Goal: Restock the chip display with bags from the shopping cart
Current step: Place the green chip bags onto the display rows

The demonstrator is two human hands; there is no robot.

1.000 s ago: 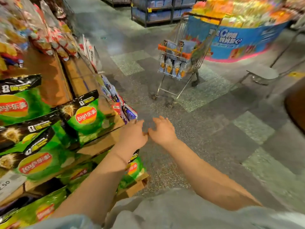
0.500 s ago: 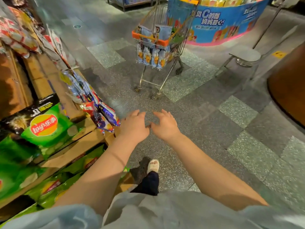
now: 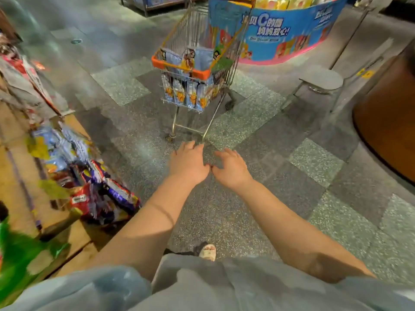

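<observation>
Terrazzo floor (image 3: 280,176), grey and green squares. Chip display (image 3: 33,176) along the left edge, its bags blurred. Shopping cart (image 3: 197,70) ahead, centre, with pale blue bags (image 3: 202,56) inside. The 2 hands, left hand (image 3: 188,164) and right hand (image 3: 231,168), are extended side by side toward it, fingers relaxed, grasping nothing, thumbs nearly touching.

A supermarket: a wire shopping cart (image 3: 197,70) of bags, stocked chip display (image 3: 74,176), round promotional stand (image 3: 292,34).

I've got the shopping cart (image 3: 197,72) dead ahead, bags (image 3: 190,95) inside, chip display (image 3: 67,176) on my left.
</observation>
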